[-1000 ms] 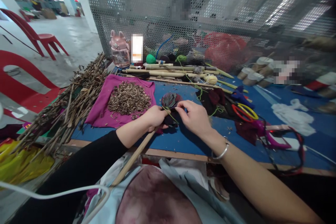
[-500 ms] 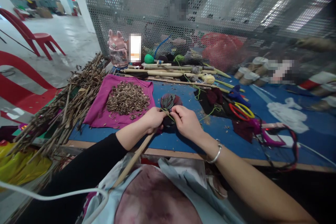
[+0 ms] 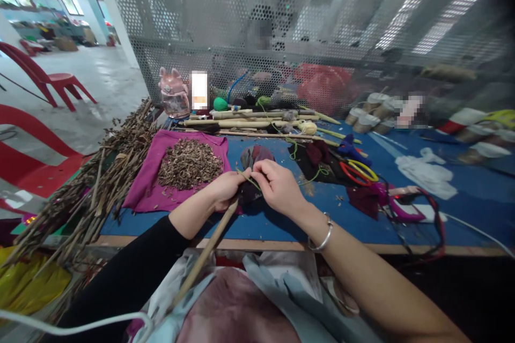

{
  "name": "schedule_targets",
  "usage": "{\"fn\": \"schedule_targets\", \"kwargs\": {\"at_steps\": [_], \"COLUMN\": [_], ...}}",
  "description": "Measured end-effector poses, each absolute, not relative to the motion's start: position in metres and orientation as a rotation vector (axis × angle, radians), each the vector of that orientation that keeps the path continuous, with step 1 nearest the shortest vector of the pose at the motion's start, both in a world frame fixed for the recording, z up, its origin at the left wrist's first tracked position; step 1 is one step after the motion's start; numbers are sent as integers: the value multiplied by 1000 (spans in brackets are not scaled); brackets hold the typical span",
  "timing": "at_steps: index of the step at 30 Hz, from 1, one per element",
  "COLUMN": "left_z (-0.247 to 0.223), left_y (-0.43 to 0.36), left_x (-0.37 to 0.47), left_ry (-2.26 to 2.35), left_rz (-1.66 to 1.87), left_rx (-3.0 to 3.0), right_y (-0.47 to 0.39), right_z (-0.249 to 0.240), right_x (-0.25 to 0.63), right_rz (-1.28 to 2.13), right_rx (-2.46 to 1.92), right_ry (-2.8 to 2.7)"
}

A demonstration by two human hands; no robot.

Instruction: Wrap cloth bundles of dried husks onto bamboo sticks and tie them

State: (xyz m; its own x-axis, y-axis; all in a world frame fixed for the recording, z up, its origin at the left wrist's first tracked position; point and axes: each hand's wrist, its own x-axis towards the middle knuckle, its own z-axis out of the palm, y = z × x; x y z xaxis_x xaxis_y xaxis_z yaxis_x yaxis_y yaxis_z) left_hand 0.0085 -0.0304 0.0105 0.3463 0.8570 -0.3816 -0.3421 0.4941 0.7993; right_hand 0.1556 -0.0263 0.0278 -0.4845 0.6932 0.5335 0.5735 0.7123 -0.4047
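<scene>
In the head view my left hand is closed around the end of a wooden stick and the gathered neck of a dark cloth bundle. The stick slants down toward my lap. My right hand pinches a thin green string that crosses the bundle close to my left fingertips. Both hands nearly touch over the blue table. The bundle is rounded, with grey, green and maroon patches; my fingers cover part of it.
Dried chopped plant bits lie on a magenta cloth. Long dry stalks fill the left edge. Behind are sticks, a pink bottle and a perforated metal screen. Scissors rest on dark cloth at right.
The camera view has tilted up slightly, so the table things appear lower and farther left. Both hands keep their hold at the bundle, with only small finger movements at the string.
</scene>
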Motion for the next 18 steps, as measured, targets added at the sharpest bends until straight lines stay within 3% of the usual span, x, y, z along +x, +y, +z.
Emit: {"fn": "schedule_targets", "kwargs": {"at_steps": [5,10,18], "left_z": [20,24,32], "left_y": [-28,-27,-44], "left_x": [7,3,6], "left_ry": [949,1065,1100], "left_rz": [662,775,828], "left_rx": [590,737,1158], "right_y": [-26,-36,-41], "right_z": [14,18,51], "right_x": [152,161,193], "right_rz": [-30,166,247], "right_rx": [-901,-828,-1229], "right_ry": [-2229,-2344,-2137]}}
